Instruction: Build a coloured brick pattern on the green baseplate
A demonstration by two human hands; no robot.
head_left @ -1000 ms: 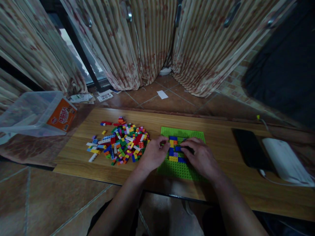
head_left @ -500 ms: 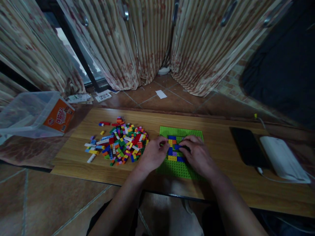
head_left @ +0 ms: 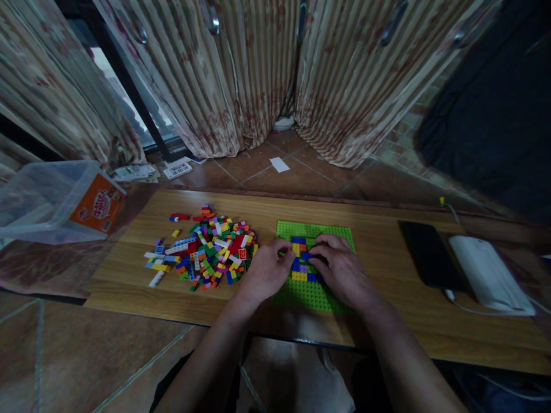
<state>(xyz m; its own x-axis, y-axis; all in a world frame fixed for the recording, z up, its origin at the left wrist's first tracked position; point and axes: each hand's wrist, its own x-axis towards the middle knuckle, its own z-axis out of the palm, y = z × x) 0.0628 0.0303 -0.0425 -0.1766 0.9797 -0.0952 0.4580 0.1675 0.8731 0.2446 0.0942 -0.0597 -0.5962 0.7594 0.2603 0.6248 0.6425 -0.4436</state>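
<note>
Green baseplate (head_left: pixel 293 299), right of frame centre: bears coloured bricks (head_left: pixel 303 268). Left hand (head_left: pixel 269 271) — curled at their left edge, grip untellable. Right hand (head_left: pixel 343 269) — fingertips at blue brick (head_left: pixel 306 256), grip unclear; level pressure, aligned studs advisable.

The hands (head_left: pixel 269 267) and forearms (head_left: pixel 221 338) are bare, and dark clothing (head_left: pixel 365 383) shows low in view.

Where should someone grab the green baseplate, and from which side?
Probably by the near edge of the green baseplate, coming from the person's side: it lies flat and is bare there, while the bricks, left hand and right hand crowd the area beyond.
</note>
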